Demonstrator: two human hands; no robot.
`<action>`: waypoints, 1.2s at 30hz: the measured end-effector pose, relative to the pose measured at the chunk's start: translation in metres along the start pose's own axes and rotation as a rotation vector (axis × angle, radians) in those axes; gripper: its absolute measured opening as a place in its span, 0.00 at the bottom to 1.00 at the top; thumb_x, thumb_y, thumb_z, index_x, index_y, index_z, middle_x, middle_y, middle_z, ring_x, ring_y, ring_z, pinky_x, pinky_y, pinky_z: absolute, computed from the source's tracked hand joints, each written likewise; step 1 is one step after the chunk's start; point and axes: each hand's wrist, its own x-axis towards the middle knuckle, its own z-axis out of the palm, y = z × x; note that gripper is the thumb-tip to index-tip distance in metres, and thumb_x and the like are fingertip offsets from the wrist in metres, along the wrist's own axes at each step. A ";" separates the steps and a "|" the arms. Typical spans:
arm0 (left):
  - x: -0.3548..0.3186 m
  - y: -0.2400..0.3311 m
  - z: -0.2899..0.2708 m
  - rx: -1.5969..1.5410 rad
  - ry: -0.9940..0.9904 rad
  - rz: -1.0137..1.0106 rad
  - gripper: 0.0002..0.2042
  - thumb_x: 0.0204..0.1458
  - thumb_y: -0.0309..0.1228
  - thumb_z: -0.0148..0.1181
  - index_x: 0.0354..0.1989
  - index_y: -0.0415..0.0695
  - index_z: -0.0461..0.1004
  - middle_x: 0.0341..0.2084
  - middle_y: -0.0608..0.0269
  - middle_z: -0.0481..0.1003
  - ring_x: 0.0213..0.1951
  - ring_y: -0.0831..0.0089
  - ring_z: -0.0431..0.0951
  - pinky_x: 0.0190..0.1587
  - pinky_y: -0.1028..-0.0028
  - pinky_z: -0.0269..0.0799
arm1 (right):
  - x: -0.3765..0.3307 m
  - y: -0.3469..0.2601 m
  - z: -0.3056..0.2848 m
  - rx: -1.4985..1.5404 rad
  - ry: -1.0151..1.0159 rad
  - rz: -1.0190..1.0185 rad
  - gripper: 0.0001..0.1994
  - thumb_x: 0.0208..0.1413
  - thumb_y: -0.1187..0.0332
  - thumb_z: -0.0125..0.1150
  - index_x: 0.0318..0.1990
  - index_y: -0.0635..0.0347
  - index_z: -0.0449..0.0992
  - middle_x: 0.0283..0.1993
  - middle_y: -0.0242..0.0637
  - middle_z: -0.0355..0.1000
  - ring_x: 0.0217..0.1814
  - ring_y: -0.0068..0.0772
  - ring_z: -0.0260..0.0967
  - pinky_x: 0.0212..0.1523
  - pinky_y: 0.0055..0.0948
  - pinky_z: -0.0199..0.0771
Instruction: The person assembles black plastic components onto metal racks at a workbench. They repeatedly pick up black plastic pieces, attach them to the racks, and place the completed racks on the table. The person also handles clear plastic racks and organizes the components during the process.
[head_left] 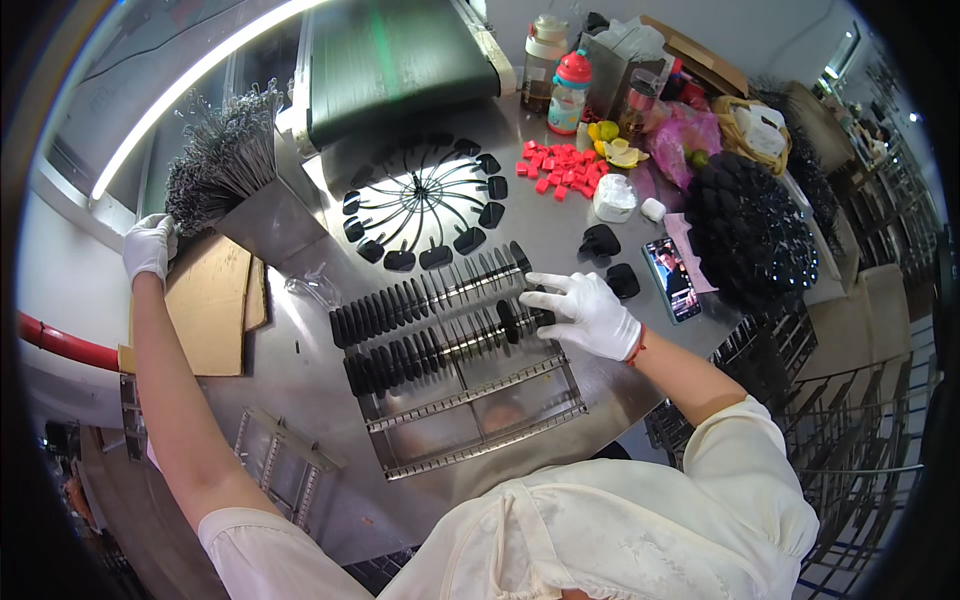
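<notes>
Head view: right hand (pixel 592 315) fingers spread on racked black pieces (pixel 430 300); left hand (pixel 149 246) grips wires (pixel 220 160).

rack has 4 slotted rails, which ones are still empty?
The two rails nearest the person on the metal rack are bare. The two far rails are lined with black pieces; the right hand rests on those.

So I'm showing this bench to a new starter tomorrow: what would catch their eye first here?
Probably the metal rack at the centre of the steel table, its upper rows packed with black paddle-shaped pieces, where the white-gloved right hand rests. Behind it, a wheel of black pieces fans out, with red caps scattered to its right. The left hand reaches to a bundle of thin metal rods.
</notes>
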 end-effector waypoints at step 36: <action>-0.397 0.016 -0.028 -0.557 0.527 -0.032 0.09 0.71 0.31 0.49 0.42 0.37 0.69 0.30 0.54 0.79 0.26 0.72 0.78 0.30 0.76 0.77 | -0.048 -0.156 -0.020 0.017 -0.400 0.088 0.26 0.65 0.42 0.54 0.35 0.59 0.80 0.30 0.47 0.79 0.34 0.53 0.80 0.38 0.48 0.80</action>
